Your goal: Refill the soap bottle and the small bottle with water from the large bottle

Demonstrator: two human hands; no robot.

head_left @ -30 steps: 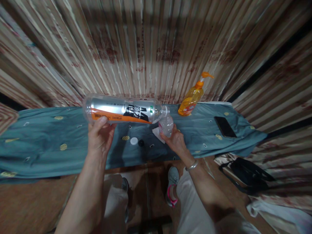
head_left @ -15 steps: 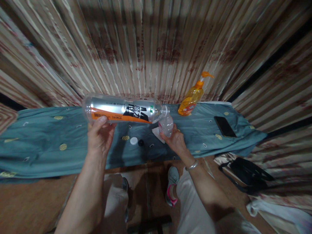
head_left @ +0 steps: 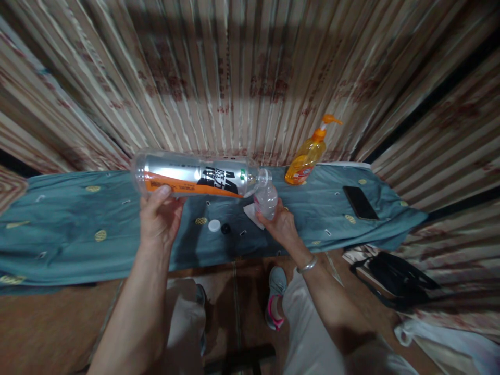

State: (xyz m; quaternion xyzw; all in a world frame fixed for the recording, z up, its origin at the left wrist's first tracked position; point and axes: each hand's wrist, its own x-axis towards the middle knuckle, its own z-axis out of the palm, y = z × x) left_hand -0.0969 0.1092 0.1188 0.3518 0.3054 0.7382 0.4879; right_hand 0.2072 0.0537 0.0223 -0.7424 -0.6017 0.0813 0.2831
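Note:
My left hand (head_left: 162,211) grips a large clear plastic bottle (head_left: 187,174) with a silver and orange label, tipped onto its side with the neck to the right. In my right hand (head_left: 279,221) is a small clear plastic bottle (head_left: 267,200), held roughly upright. The large bottle's mouth meets the small bottle's mouth; whether they touch I cannot tell. Any liquid passing between them is not visible. Below the large bottle, a white cap (head_left: 214,225) and a black cap (head_left: 226,228) lie on the cloth. A folded white paper (head_left: 252,214) lies behind my right hand, partly covered.
An orange pump bottle (head_left: 307,159) stands at the back of the teal cloth (head_left: 117,224). To its right lies a black phone (head_left: 360,203). Patterned curtains (head_left: 242,78) hang close behind the table. A black bag (head_left: 402,276) sits at the lower right.

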